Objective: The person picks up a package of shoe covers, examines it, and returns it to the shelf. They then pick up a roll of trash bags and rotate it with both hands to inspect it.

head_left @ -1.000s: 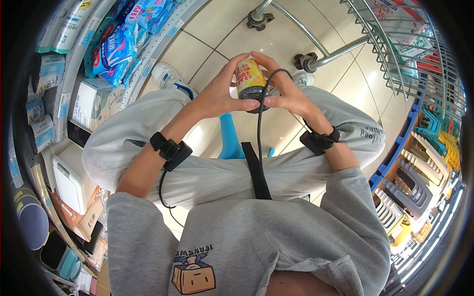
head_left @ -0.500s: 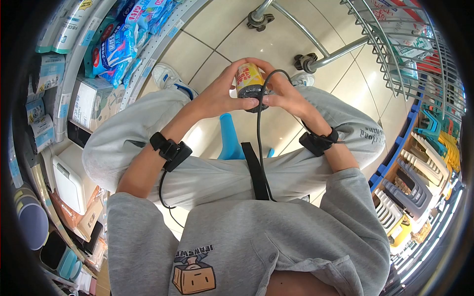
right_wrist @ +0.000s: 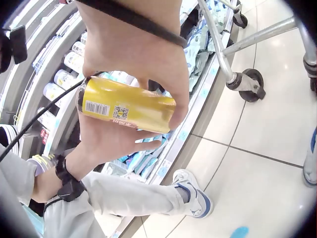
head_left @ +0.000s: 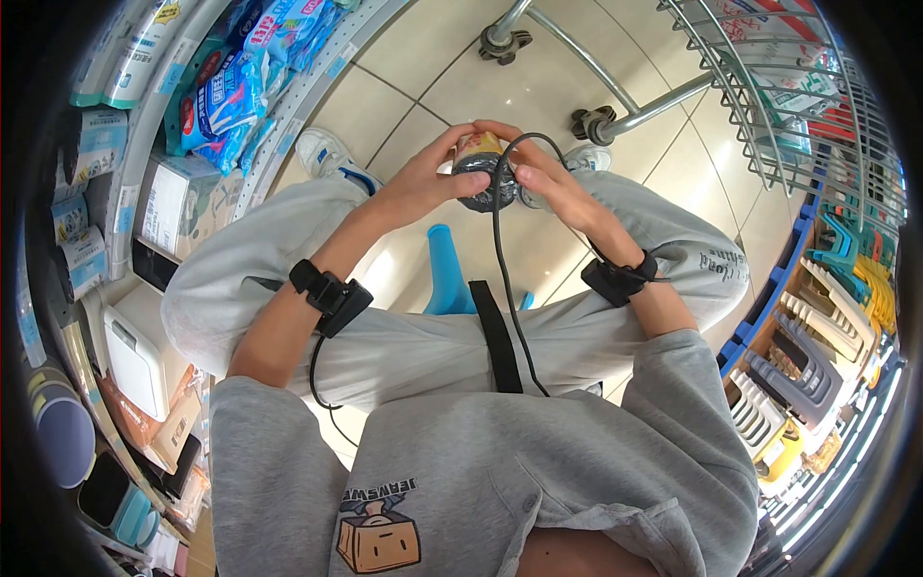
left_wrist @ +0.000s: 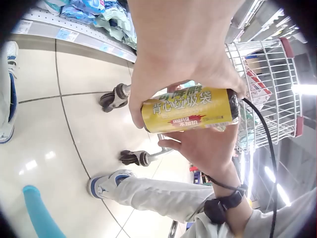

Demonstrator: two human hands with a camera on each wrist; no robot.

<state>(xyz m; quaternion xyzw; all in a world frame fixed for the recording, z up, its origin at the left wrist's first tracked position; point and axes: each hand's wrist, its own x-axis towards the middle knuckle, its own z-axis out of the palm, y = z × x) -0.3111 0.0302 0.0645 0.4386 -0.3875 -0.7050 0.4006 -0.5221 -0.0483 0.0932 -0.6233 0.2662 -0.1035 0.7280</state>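
- Your left hand (head_left: 418,183) grips the yellow roll of garbage bags (left_wrist: 190,110), fingers (left_wrist: 148,106) curled round one end of it from above.
- Your right hand (head_left: 550,188) holds the same roll from the other side, its fingers (right_wrist: 168,99) wrapped over the yellow wrapper so the roll sits pinched between both palms.
- In the head view the roll is out in front of you above your knees, well clear of the tiled floor (head_left: 538,87), and you see mostly its dark end facing you.
- In the left wrist view the roll lies roughly level, with printed lettering along its side; in the right wrist view a barcode and a small square code show on the wrapper.
- A black cable (head_left: 500,240) runs up from your chest and loops over the right hand, just beside the roll.
- Black wrist straps sit on both forearms.
- You sit with grey trousers (head_left: 385,346) bent at the knees and a blue stool (head_left: 447,274) between your legs.
- A wire shopping cart (head_left: 769,106) stands ahead on the right, its wheels (head_left: 588,120) near your shoe.
- Shelves (head_left: 173,125) of packaged goods line your left side.
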